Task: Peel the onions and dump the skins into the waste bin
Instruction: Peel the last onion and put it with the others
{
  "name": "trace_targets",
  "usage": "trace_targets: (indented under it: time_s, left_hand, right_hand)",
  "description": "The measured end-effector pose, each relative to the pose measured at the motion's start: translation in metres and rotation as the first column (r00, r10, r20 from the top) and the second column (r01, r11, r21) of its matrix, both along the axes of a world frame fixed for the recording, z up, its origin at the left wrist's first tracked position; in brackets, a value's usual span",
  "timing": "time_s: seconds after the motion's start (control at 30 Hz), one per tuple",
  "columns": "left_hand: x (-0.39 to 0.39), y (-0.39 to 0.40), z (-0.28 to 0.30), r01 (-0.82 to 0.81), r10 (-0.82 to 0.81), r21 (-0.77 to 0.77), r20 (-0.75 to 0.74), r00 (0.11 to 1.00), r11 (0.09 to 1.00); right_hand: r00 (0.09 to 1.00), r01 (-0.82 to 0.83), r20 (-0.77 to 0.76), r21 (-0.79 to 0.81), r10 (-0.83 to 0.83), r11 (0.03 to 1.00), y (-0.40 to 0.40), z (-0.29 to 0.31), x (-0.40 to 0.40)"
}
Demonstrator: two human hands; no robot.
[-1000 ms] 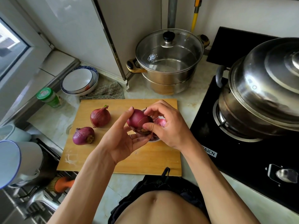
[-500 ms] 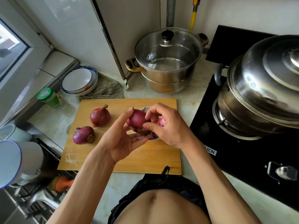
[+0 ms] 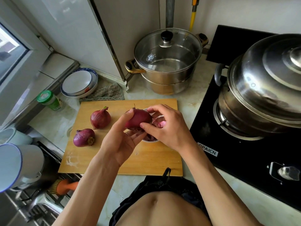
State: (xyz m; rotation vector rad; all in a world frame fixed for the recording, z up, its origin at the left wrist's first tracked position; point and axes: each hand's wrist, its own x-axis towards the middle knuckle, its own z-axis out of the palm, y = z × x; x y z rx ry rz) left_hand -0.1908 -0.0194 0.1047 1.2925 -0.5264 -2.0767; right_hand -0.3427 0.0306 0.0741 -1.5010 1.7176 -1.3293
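Right hand (image 3: 169, 128) shifted grip, both my hands clamped on held onion (image 3: 138, 119), left hand (image 3: 120, 144) cradling; two onions (image 3: 100, 118) on board unpeeled, bin unseen.

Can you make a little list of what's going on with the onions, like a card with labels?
held onion: over the bowl, in both hands
left hand: cradles it from below
right hand: pinches its lower edge
bowl contents: purple skins
onions on board: two, skins on
board: wooden, on the counter
waste bin: not in view
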Motion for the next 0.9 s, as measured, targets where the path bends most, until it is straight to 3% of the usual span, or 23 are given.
trace_targets:
  time_s: [0.5, 0.7, 0.9]
  left_hand:
    - [-0.007, 0.013, 0.008, -0.003, 0.008, -0.056, 0.092, 0.996, 0.998]
    - [-0.002, 0.007, 0.008, 0.241, -0.226, -0.061, 0.194, 0.955, 0.968]
    - [0.008, 0.010, 0.001, 0.355, -0.296, -0.191, 0.279, 0.913, 0.915]
  right_hand:
    - [0.993, 0.121, 0.024, -0.027, -0.120, 0.992, -0.002, 0.000, 0.006]
    - [0.988, -0.109, 0.107, -0.010, 0.109, 0.994, 0.005, 0.003, 0.006]
    - [0.903, -0.042, 0.430, 0.090, -0.001, 0.995, 0.002, 0.001, -0.004]
